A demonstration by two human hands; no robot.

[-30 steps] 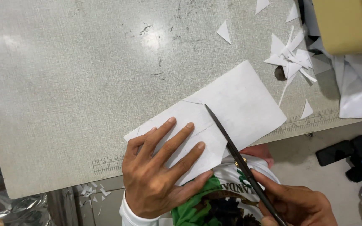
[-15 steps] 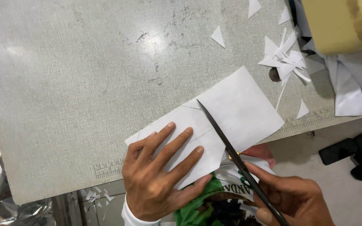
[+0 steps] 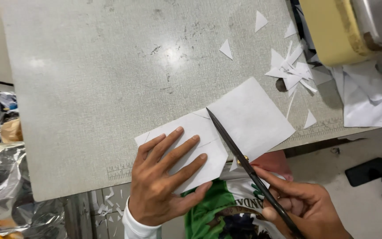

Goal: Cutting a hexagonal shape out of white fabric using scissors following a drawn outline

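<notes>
The left hand [image 3: 164,181] lies flat with fingers spread on the near half of a white paper sheet [image 3: 253,117], pinning it to the grey table [image 3: 89,88] where the sheet overhangs the near edge. The right hand [image 3: 306,206] is closed around the handles of a pair of dark scissors [image 3: 239,155], whose blades run up across the sheet's middle with the tip near its far edge. Compared with half a second ago, the tip sits a touch farther along the paper, so the cut seems to be lengthening toward the far edge; whether the blades are parted or closed is hard to tell from this angle. White paper offcuts [image 3: 290,71] lie scattered well apart at the table's far right, beside a yellow roll [image 3: 328,31].
</notes>
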